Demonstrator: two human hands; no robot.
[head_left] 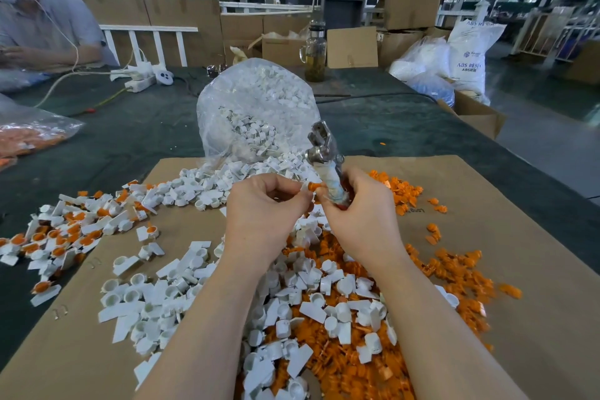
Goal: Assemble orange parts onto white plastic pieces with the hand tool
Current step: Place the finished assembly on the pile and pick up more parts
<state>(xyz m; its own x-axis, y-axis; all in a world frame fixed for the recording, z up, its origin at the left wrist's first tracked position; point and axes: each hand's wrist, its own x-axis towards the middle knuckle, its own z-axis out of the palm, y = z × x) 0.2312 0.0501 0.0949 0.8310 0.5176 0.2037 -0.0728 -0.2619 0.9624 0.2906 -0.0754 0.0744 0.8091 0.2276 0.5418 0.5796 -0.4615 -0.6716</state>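
So, far left on the tabletop [136, 133], a heap of finished white-and-orange pieces [61, 234] is spread over the cardboard sheet's [506, 237] edge. Loose white plastic pieces [181, 299] are scattered further in, spilling from a clear bag [256, 107]. The left hand [263, 214] is curled, with a white piece pinched at its fingertips and an orange part [314, 186] stuck on it. The right hand [360, 214] is wrapped around the hand tool [326, 156], metal head upward. Orange parts [454, 266] are piled on the right.

Parts spread on a cardboard sheet [487, 269]

Behind it stands a bag of plastic pieces [259, 107]; assembled pieces [58, 237] lie left, loose inserts [454, 269] right.
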